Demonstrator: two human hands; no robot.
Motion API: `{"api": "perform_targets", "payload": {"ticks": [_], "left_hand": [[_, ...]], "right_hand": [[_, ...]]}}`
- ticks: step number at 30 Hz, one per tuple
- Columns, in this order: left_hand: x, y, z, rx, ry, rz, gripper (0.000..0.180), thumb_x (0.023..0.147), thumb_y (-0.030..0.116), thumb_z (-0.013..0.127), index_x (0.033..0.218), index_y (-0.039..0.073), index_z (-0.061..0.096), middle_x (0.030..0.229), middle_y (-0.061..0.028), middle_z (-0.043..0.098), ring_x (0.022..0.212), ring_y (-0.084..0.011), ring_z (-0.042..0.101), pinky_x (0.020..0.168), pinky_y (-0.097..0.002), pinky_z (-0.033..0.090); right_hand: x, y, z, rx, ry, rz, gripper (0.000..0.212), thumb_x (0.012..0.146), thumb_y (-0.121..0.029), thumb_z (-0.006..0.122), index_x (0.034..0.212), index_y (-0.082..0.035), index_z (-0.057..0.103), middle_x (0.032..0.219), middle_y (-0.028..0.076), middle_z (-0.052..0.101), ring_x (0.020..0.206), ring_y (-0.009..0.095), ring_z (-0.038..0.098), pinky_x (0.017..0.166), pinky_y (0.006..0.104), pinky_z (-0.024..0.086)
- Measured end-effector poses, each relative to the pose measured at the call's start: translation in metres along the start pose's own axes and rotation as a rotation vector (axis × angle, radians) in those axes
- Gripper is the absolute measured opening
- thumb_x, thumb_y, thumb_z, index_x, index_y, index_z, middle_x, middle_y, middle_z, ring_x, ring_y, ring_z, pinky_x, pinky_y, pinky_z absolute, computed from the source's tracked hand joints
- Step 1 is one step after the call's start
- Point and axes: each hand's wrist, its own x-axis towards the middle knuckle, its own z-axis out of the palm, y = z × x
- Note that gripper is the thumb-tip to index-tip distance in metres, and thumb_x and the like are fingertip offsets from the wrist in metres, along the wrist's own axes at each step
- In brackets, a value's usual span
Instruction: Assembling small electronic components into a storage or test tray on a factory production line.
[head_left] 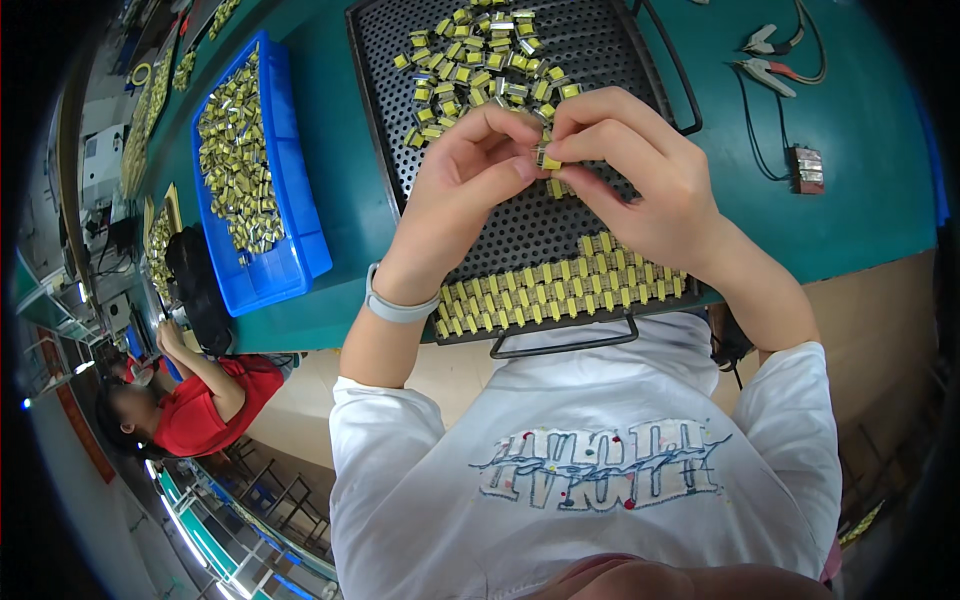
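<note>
Between my hands is a small transformer (547,156) with yellow tape and thin metal pins, held over a black perforated tray (530,222). My right hand (640,165) pinches its yellow side between thumb and fingertips. From the other side, my left hand (465,175) is closed in a pinch at the pin end, its fingertips partly hiding the pins. Beyond my hands lies a loose heap of similar yellow transformers (475,70) on the tray. Along the tray's near edge, several tight rows of transformers (560,290) stand side by side.
A blue bin (290,190) full of transformers stands on the green table (335,120) to the left. At right lie clip leads (768,72) and a small wired box (807,170). Wire handles (690,100) stick out from the tray. A person in red (215,405) works at far left.
</note>
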Motion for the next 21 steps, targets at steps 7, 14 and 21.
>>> {"api": "perform_targets", "payload": {"ticks": [7,14,21], "left_hand": [[-0.0004,0.0032,0.0016,-0.055,-0.030,-0.017,0.016,0.092,0.005,0.066,0.107,0.004,0.060,0.115,-0.0048,0.061,0.107,-0.0133,0.059,0.097,-0.0308,0.049],[-0.0012,0.0041,0.0013,-0.046,-0.037,-0.017,0.016,0.092,0.005,0.067,0.107,0.004,0.061,0.117,-0.0055,0.061,0.108,-0.0137,0.058,0.098,-0.0320,0.050],[-0.0006,0.0019,-0.0005,-0.081,-0.044,-0.033,0.018,0.092,0.007,0.068,0.108,0.004,0.061,0.117,-0.0053,0.060,0.108,-0.0137,0.058,0.098,-0.0316,0.049]], "right_hand": [[-0.0002,0.0013,-0.0006,0.012,-0.006,0.005,0.027,0.073,0.012,0.076,0.095,0.000,0.066,0.102,0.013,0.066,0.089,0.025,0.068,0.074,0.0309,0.058],[0.0006,0.0005,-0.0022,0.017,0.010,0.008,0.027,0.072,0.012,0.077,0.094,0.000,0.066,0.102,0.012,0.066,0.090,0.024,0.069,0.076,0.0312,0.057],[0.0006,0.0004,-0.0028,0.025,0.002,0.015,0.028,0.072,0.012,0.077,0.094,0.000,0.066,0.102,0.012,0.066,0.090,0.025,0.069,0.076,0.0312,0.057]]}}
